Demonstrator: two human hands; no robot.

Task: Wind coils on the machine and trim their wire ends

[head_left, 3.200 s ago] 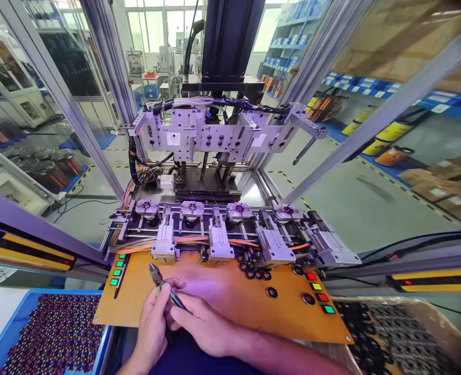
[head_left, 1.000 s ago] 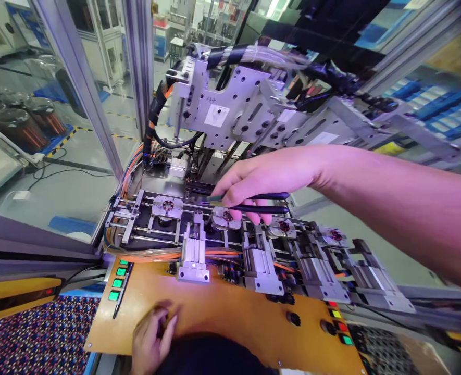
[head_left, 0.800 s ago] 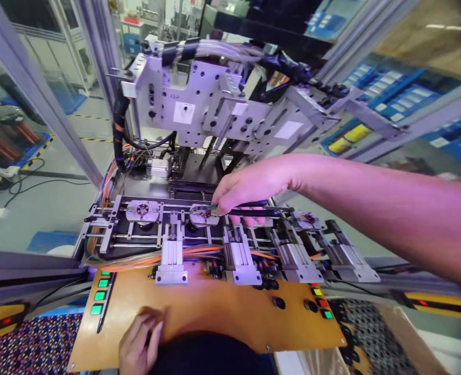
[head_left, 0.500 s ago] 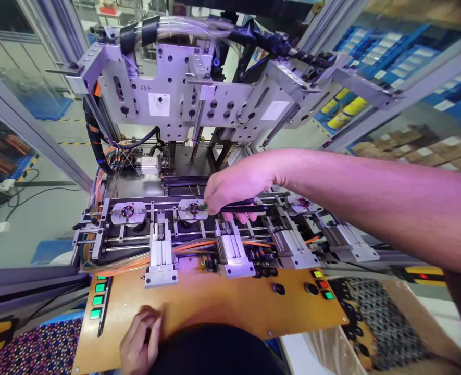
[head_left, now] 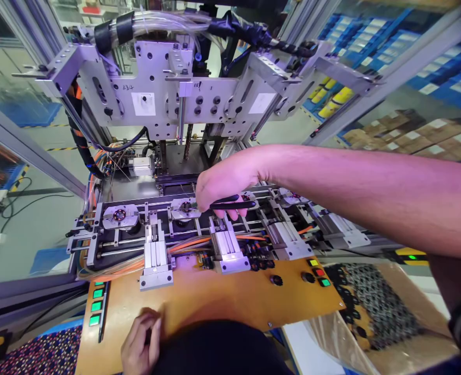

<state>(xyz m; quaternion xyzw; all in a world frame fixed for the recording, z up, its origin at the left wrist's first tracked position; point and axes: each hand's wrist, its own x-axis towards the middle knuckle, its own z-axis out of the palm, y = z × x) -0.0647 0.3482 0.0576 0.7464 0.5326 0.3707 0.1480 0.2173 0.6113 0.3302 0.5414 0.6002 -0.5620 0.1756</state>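
Observation:
My right hand (head_left: 224, 187) is wrapped round black-handled pliers (head_left: 234, 204), whose two handles stick out past my fingers to the right. The jaws are mostly hidden by the hand, close to the right side of the second metal fixture (head_left: 184, 208). A small dark ring-shaped part (head_left: 185, 207) sits in that fixture. On the yellow-brown panel (head_left: 210, 302), near its front edge, my left hand (head_left: 140, 341) rests with curled fingers, and nothing shows in it. The leftmost fixture (head_left: 120, 215) holds a similar round part.
A metal plate assembly (head_left: 163, 104) hangs over the fixtures. Slide cylinders (head_left: 154, 255) stand in front of them. Green buttons (head_left: 95, 306) line the panel's left; knobs and coloured buttons (head_left: 319, 272) its right. Boxes of small parts (head_left: 382, 307) flank the panel.
The view has shifted slightly, so the machine appears a little further left. My right hand stays at the second fixture with the pliers. The left hand has hardly moved. A sensor light at right turned from red to green.

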